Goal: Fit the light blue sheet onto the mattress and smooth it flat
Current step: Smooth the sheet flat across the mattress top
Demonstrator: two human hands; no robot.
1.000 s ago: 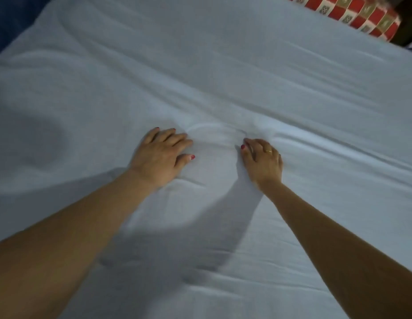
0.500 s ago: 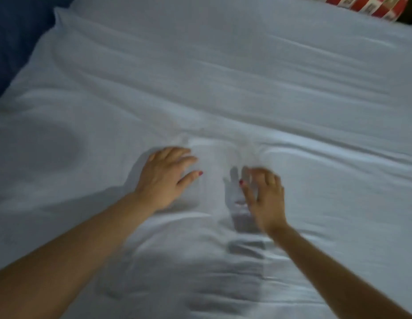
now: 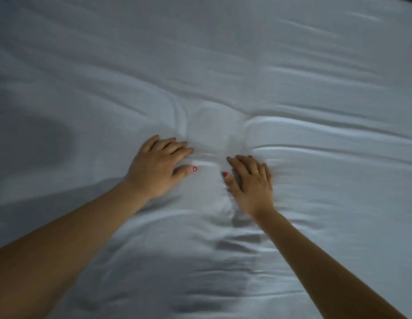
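**Both hands flat on the light blue sheet**

The light blue sheet [image 3: 292, 93] fills almost the whole head view, spread over the mattress, which is itself covered and not visible. Both hands lie palm down on it near the middle of the picture, close to each other but apart, with a narrow strip of cloth between the two thumbs.

The left hand [image 3: 158, 168] rests flat with its fingers extended and held together, pointing up and to the right; its thumb is stretched out toward the other hand and shows a red-painted nail. It grasps nothing, only pressing on the cloth.

The right hand [image 3: 251, 183] also lies flat, fingers straight and slightly spread, pointing up and to the left. A gold ring [image 3: 255, 172] sits on one finger, and the thumbnail is red as well. It likewise holds nothing and bears down on the sheet.

Just beyond the fingertips the cloth is bunched into a rounded bulge [image 3: 212, 125], with long creases running out from it to the left and right edges. More shallow folds lie between the forearms nearer the camera, where the arms cast dark shadows. The far part of the sheet shows softer, flatter ripples.
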